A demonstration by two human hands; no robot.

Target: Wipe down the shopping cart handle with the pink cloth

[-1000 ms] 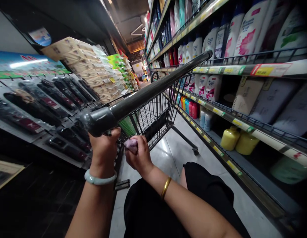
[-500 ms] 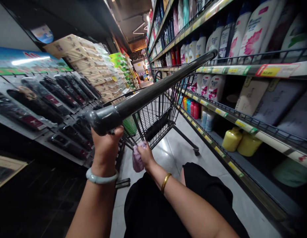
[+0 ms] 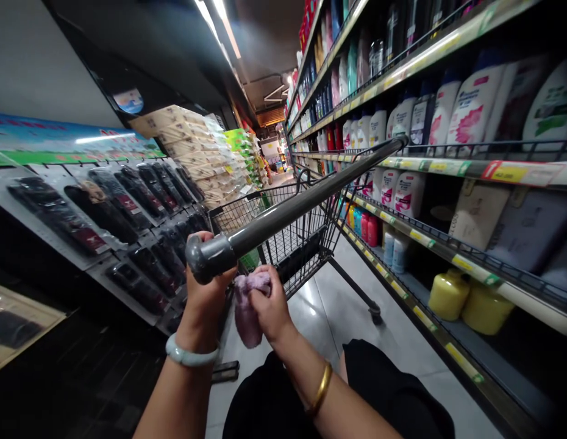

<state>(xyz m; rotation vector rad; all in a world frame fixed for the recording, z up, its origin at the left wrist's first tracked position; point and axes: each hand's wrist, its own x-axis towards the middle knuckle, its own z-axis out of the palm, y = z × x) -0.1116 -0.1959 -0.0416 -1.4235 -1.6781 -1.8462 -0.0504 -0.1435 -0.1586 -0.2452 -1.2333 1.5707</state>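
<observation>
A dark shopping cart handle slants across the middle, with the wire basket beyond it. My left hand, above a pale bangle, is closed around the handle's near left end; part of its fingers is hidden behind the end cap. My right hand, above a gold bangle, grips a bunched purple cloth just below the handle and right beside my left hand. The cloth hangs down from the fingers.
Shelves of bottles run along the right, with yellow jars low down. On the left hang packaged dark items, and stacked boxes stand behind them. Grey tiled floor lies under the cart, whose wheel shows.
My right hand has come up and closer to my left hand with the purple cloth. In the view, the cart and shelves have shifted right and down.
</observation>
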